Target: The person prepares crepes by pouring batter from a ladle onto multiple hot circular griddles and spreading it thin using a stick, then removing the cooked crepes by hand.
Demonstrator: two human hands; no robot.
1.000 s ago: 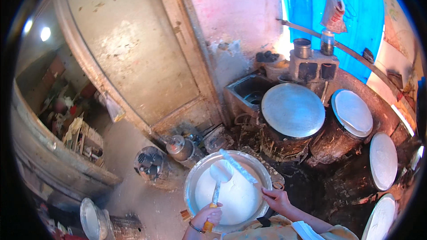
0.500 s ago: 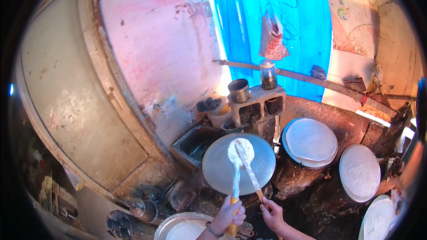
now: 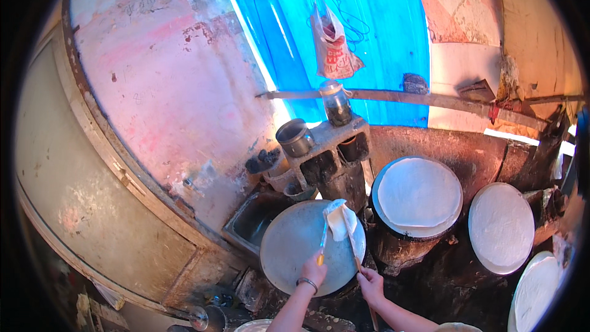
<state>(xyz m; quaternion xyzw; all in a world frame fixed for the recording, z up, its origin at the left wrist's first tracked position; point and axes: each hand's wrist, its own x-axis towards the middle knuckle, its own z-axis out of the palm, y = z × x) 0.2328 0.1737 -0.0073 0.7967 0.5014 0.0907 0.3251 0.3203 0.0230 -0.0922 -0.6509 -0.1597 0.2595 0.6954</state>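
Observation:
My left hand (image 3: 312, 273), with a bracelet at the wrist, grips a yellow-handled metal tool (image 3: 323, 241), its head partly hidden by white batter. My right hand (image 3: 370, 286) holds a long, thin wooden-handled spreader (image 3: 353, 243). Both tools point forward over the right part of a round metal griddle (image 3: 289, 243). A white mass of batter (image 3: 337, 221) is at their far ends; I cannot tell whether it touches the surface.
Griddles carrying white rounds stand at right (image 3: 416, 193) (image 3: 501, 227) (image 3: 533, 292). A sink (image 3: 243, 221) is behind on the left. A pot (image 3: 295, 138) and jar (image 3: 337, 104) sit on a concrete block (image 3: 359, 128); a bag (image 3: 337, 49) hangs above.
My view has swung right and upward. Both hands and tools have moved from the large basin of batter onto the middle griddle, carrying white batter.

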